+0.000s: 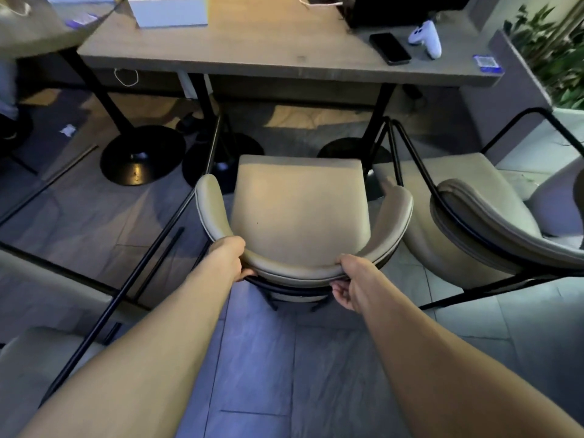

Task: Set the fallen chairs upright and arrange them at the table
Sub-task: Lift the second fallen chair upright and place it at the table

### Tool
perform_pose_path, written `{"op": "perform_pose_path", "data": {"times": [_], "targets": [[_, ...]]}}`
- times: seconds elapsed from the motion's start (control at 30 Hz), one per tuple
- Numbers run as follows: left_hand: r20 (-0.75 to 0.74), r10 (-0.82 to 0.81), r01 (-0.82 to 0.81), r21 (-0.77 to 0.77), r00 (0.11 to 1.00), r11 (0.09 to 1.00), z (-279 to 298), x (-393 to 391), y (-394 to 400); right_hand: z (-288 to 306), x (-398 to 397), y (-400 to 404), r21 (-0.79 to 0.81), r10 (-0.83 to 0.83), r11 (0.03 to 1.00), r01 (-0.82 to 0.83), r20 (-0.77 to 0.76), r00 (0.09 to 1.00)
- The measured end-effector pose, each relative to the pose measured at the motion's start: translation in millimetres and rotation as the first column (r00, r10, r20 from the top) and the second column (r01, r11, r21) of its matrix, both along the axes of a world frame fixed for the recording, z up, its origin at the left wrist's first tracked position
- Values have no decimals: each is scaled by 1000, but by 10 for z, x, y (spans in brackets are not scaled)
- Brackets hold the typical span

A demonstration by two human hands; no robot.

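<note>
Directly below you, an upright beige padded chair with a curved backrest and black metal frame (300, 213) stands on the grey tiled floor (262, 358), its seat facing the long wooden surface (252, 49) ahead. Your left hand (232, 259) grips the left part of the backrest curve, fingers (246, 275) wrapped under the rim and closed on it. Your right hand (350, 279) holds the right part of the same curve, thumb on top and fingers (338, 292) curled beneath, closed on the backrest. The front edge of the seat sits near the black round pedestal bases (142, 154) under the surface, not yet tucked beneath it.

To your right a second beige chair with a black frame (493, 222) lies tipped over, its legs pointing toward the surface. To your left a third beige chair (34, 361) is also down, its long black legs (148, 257) slanting across the floor just beside the chair you hold.

On the surface rest a black phone (389, 48), a white game controller (426, 37) just beside it, a white box (169, 11) at the far left and a small blue-and-white card (486, 63) at the right corner. A green leafy plant (553, 49) stands beyond the right end.
</note>
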State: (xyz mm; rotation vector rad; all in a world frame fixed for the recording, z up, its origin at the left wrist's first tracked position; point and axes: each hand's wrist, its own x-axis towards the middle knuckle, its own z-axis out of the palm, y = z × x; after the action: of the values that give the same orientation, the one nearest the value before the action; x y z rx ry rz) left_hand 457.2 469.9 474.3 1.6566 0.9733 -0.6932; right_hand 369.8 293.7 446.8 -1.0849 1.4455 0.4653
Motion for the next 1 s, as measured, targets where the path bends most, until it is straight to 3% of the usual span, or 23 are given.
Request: {"op": "perform_pose_path", "data": {"times": [0.33, 0.53, 0.67, 0.73, 0.83, 1.0], "targets": [[-23, -5, 5, -34, 1000, 999, 61, 302, -126, 247, 337, -141, 13, 137, 991, -137, -86, 987], [-18, 17, -18, -67, 1000, 998, 12, 328, -143, 65, 403, -200, 70, -9, 998, -2, 146, 989], [-36, 23, -26, -77, 999, 997, 29, 334, -137, 51, 477, -240, 54, -42, 998, 44, -30, 999], [-42, 19, -24, -103, 999, 994, 83, 325, -123, 75, 503, -251, 35, -14, 999, 15, -46, 999], [-71, 6, -17, -162, 997, 987, 191, 218, 0, 211, 371, -198, 36, 62, 998, -60, -64, 996], [-18, -81, 75, -240, 997, 968, 593, -41, 434, 599, 144, 261, 113, 430, 899, -424, -36, 902]]}}
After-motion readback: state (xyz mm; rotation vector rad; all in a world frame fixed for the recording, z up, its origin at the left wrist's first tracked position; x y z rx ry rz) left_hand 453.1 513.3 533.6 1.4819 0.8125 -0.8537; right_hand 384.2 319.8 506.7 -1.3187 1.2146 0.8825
